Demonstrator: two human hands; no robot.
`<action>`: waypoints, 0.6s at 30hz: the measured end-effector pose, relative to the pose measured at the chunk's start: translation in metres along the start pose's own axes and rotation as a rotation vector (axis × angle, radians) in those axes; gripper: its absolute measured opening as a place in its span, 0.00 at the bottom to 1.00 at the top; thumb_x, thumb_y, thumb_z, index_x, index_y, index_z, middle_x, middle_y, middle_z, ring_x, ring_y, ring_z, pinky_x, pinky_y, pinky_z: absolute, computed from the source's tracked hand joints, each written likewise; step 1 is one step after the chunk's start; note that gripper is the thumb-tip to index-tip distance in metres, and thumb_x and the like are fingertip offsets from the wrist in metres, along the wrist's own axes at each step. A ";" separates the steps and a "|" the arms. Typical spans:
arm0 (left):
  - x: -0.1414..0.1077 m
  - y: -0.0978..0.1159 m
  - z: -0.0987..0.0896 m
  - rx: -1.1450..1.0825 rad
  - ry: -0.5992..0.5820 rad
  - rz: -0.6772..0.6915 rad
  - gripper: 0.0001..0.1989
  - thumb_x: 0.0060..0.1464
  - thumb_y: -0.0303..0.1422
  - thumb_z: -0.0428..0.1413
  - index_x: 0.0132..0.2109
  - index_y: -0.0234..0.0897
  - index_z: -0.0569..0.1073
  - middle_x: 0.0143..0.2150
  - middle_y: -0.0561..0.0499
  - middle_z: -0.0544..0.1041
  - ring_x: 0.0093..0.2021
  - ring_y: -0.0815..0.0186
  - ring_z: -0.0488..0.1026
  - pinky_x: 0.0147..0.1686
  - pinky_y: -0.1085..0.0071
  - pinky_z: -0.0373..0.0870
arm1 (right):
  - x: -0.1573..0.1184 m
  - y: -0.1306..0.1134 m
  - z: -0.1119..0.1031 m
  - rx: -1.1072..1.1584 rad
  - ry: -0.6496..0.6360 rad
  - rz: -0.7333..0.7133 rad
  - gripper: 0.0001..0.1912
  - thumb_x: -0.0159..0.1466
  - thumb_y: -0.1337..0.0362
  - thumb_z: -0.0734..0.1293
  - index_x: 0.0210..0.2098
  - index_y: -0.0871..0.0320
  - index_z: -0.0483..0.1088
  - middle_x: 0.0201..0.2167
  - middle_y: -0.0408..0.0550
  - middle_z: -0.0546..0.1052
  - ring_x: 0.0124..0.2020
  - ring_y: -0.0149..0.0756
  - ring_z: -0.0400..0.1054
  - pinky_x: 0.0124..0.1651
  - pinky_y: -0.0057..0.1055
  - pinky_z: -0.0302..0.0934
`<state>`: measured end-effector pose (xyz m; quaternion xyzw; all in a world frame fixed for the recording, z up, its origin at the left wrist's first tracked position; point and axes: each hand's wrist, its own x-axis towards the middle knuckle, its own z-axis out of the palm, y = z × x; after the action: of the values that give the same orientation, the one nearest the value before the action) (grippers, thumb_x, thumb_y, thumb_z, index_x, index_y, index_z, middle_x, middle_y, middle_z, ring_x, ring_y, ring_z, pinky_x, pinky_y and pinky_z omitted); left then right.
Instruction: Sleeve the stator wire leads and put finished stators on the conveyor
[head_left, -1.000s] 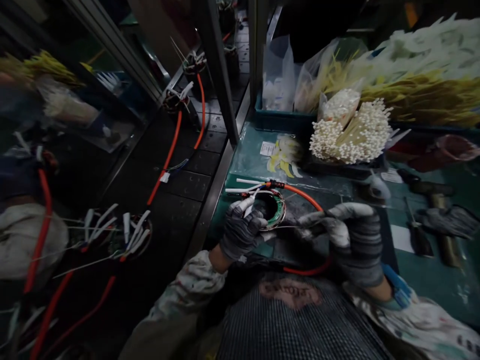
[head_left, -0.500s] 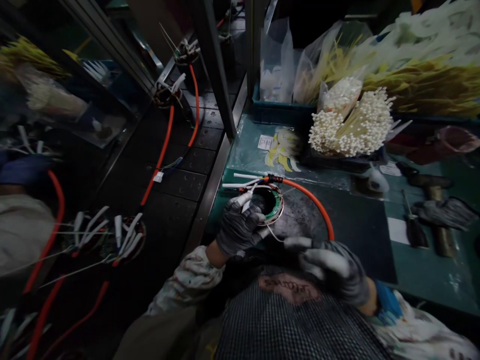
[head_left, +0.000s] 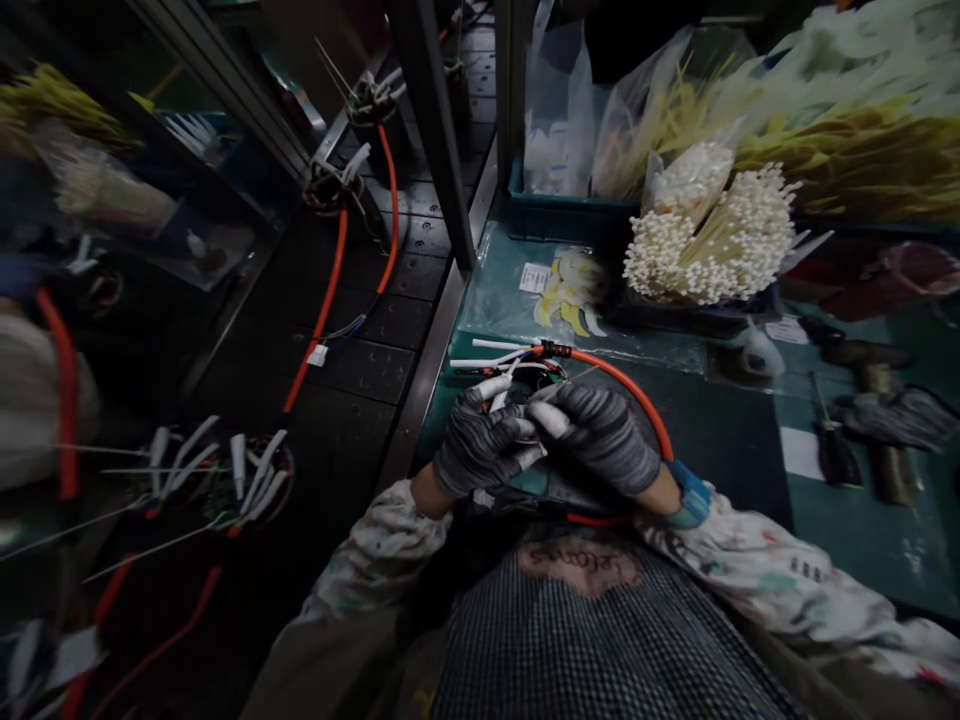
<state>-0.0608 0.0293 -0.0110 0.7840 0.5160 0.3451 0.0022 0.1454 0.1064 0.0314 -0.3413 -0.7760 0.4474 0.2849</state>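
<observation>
My left hand (head_left: 484, 440), in a grey glove with white fingertips, is closed on the near left side of a wound motor stator (head_left: 553, 372). My right hand (head_left: 604, 435), gloved alike, has its fingers pinched together over the near side of the stator, close to the left fingertips. What the right fingers hold is hidden. White sleeved leads (head_left: 480, 363) stick out to the left at the far side. From there an orange cable (head_left: 634, 388) curves right and passes behind my right hand. Both hands cover most of the stator.
More stators (head_left: 262, 475) with orange cables lie on the dark conveyor (head_left: 360, 370) at left. A co-worker's sleeve (head_left: 37, 400) shows at the far left. A bundle of white-tipped sticks (head_left: 720, 240) stands at the back. A screwdriver (head_left: 836, 450) and a hammer (head_left: 874, 375) lie at right.
My right hand has moved left and up from the bench's near side onto the stator beside my left hand. The white cord between them no longer shows. The co-worker's arm shifted left.
</observation>
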 end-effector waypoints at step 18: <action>-0.003 -0.002 0.008 -0.029 0.087 0.001 0.13 0.57 0.44 0.68 0.43 0.41 0.80 0.59 0.42 0.76 0.61 0.50 0.76 0.56 0.52 0.81 | -0.001 0.001 -0.014 0.299 -0.141 -0.009 0.07 0.69 0.59 0.73 0.43 0.53 0.82 0.37 0.47 0.85 0.36 0.38 0.80 0.39 0.35 0.75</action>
<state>-0.0587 0.0308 -0.0189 0.7684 0.5100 0.3866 -0.0090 0.1570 0.1129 0.0365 -0.2593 -0.7206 0.5793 0.2792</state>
